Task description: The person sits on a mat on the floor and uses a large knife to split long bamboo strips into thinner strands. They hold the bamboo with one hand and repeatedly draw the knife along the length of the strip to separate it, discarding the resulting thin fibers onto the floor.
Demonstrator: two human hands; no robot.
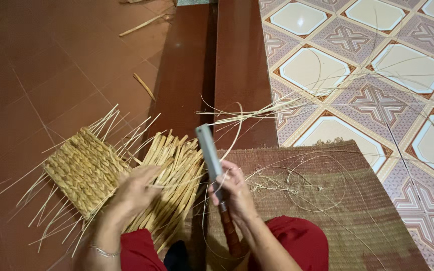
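Half-made woven basket (84,170) lying on its side on the red tiled floor (51,75), at about 8 o'clock in the view. Golden straw colour, with thick braided rows running across one flat panel. Thin pale stakes (109,120) sticking out past the edges all round, like whiskers. Beside the panel, toward 3 o'clock, a fan of wider flat strips (177,165) not yet woven in, loose at the ends.

Left hand (136,188) pressing down on the basket where the braided part meets the loose strips, fingers curled over the straw (grip closed on the basket, as far as can be seen). Thin silver bracelet (101,252) on that wrist.

Right hand (234,193) near the middle of the view, just beside the loose strips, grip closed round a knife (209,150). Flat grey blade pointing up toward 12 o'clock, reddish-brown wooden handle sticking out below the fist toward 6 o'clock.

Red trousers (297,241) at the bottom edge. Brown woven mat (327,200) under the right hand, reaching out to 4 o'clock, with thin curly fibres (302,185) scattered on it. Long pale strands (257,113) trailing from the middle toward 2 o'clock, over patterned tiles (377,75) in cream, pink and grey. Few stray straw bits (144,85) on the red floor near 11 o'clock.
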